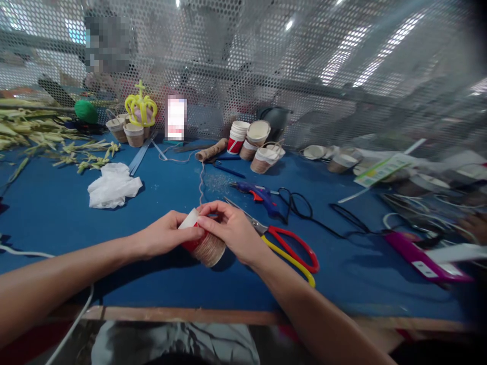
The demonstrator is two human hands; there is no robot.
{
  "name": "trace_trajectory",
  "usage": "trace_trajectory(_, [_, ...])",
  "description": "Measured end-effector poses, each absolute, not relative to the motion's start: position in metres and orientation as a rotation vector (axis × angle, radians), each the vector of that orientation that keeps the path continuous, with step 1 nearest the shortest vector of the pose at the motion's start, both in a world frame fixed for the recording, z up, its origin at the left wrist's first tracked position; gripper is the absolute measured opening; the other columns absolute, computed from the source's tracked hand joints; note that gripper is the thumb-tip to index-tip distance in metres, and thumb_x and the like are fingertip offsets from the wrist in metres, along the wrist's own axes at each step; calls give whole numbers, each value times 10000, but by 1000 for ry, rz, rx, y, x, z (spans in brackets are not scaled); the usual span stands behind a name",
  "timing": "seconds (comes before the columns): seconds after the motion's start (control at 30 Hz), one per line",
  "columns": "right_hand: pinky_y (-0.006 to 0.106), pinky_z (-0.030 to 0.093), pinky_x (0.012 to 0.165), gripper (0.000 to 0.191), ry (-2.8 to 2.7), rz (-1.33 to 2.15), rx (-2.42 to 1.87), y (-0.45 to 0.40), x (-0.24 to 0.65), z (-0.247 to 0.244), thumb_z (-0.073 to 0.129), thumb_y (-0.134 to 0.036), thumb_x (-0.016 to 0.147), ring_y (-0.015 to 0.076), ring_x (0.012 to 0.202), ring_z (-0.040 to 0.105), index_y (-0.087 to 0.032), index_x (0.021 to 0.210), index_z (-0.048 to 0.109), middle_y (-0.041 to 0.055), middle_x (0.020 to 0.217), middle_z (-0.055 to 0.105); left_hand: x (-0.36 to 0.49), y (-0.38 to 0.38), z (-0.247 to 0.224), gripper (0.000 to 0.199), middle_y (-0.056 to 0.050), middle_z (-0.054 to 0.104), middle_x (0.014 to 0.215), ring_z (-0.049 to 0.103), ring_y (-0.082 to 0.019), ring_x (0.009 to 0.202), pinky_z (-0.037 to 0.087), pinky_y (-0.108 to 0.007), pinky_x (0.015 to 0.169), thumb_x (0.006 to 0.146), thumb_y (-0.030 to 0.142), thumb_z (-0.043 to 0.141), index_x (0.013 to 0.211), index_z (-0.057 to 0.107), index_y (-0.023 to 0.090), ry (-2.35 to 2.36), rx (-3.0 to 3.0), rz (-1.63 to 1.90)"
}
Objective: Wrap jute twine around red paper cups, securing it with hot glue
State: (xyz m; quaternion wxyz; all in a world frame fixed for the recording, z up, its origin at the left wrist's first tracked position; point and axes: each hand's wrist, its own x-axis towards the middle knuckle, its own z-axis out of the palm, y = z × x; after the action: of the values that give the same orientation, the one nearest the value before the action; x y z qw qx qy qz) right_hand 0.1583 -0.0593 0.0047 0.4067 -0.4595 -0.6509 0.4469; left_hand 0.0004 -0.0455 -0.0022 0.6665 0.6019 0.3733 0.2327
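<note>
Between my two hands, tilted above the blue table, is a small paper cup (210, 249), red and white, its lower part wound with tan twine. My left hand (167, 232) grips the white rim end, thumb along the red side. Closed at the cup's upper side, my right hand (228, 225) has its fingertips pressed near the twine; what they pinch is partly hidden. A strand of twine (201, 185) runs from there to a twine roll (211, 150) farther back. Just right of my right hand lie scissors (292, 248) with red and yellow handles.
A blue glue gun (261, 195) with a black cord lies behind the scissors. Twine-wrapped cups (262, 159) stand at the back, near stacked cups (238, 136). Crumpled white tissue (114, 185) and dried husks (34, 124) are left. Another person's hand (474, 225) is at right.
</note>
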Motion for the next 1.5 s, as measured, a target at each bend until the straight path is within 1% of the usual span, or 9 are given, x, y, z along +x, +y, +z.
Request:
trace_trajectory(0.23, [265,432,612,189,-1918,605,-1568,-55,196,41,459,-322,797,139,668,562,-169,770,566,31,744,617,-7,-39,2,304,7,557,590,421,-99,538,322,-209,542,684,402,559,695,616,103,969,1398,632])
trace_trajectory(0.37, [280,397,613,204,-1826,234,-2062,-31,238,50,463,-346,787,179,685,581,-186,752,584,55,717,636,-7,-35,2,319,-1,569,590,433,-111,540,332,-209,528,661,420,568,691,619,106,1023,1462,681])
trace_trajectory(0.47, [274,375,544,246,-1803,319,-2176,-10,264,37,633,-310,641,200,591,576,-187,472,503,49,493,564,-6,-33,-2,333,-4,571,594,447,-120,552,344,-209,528,676,424,550,695,624,100,1030,1550,695])
trace_trajectory(0.57, [263,358,500,329,-1749,418,-2188,3,277,21,695,-245,546,187,543,554,-200,385,412,25,423,510,-6,-31,-5,332,-8,570,580,461,-130,552,351,-214,522,695,414,530,686,628,97,1028,1602,688])
trace_trajectory(0.77, [239,386,451,94,-1532,689,-1969,-4,274,20,599,-166,630,129,481,525,-173,628,505,-5,488,544,-6,-30,-3,341,-20,600,621,507,-154,599,386,-225,560,705,411,526,746,638,92,969,1584,686])
trace_trajectory(0.87, [237,434,490,119,-1444,839,-1771,-15,265,34,567,-207,675,118,543,550,-159,774,522,16,603,583,-6,-29,-3,364,-30,611,657,519,-159,626,400,-238,606,713,422,523,781,634,82,938,1552,668])
trace_trajectory(1.07, [199,366,410,240,-1386,1155,-1467,-41,234,56,602,-354,685,63,422,449,-143,607,519,-10,526,525,-8,-24,-4,380,-50,625,703,521,-159,640,402,-249,637,728,426,519,807,632,73,898,1501,640])
trace_trajectory(1.23, [185,332,402,241,-1511,1258,-1380,-53,212,41,558,-352,738,61,426,446,-123,799,601,-20,523,530,-13,-18,-4,355,-37,621,717,509,-141,634,394,-236,640,747,405,510,837,623,81,842,1511,587])
trace_trajectory(1.5, [197,341,384,271,-1630,1176,-1495,-67,204,32,528,-414,741,74,382,412,-145,748,558,-47,438,472,-16,-14,-2,308,-28,615,739,477,-112,625,366,-199,614,769,366,497,842,603,86,835,1548,575])
